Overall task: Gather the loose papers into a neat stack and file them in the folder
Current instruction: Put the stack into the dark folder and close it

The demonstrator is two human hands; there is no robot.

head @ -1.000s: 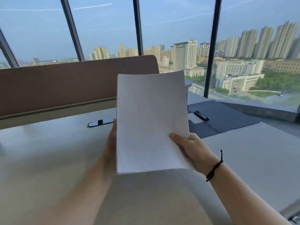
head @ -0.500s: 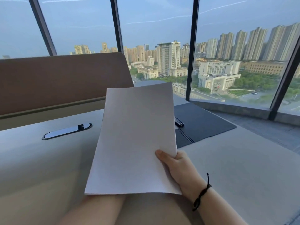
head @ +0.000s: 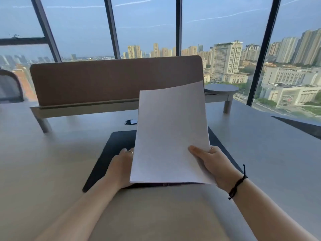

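A neat stack of white papers [head: 170, 136] stands tilted above the table. My right hand [head: 212, 164] grips it at the lower right corner, thumb on the front. A dark folder [head: 111, 150] lies open and flat on the table right under the stack, which hides most of it. My left hand [head: 121, 166] rests on the folder's left half, back of the hand up, a ring on one finger. The papers hide its thumb side.
A brown divider screen [head: 104, 80] stands across the grey table [head: 52, 162] behind the folder. A cable slot [head: 131, 121] sits in the tabletop just beyond it. A chair back [head: 8, 87] shows at far left. Windows [head: 225, 23] run along the back and right.
My left hand has let go of the papers and now lies on the folder. The folder, off to the right before, sits straight in front of me under the papers.
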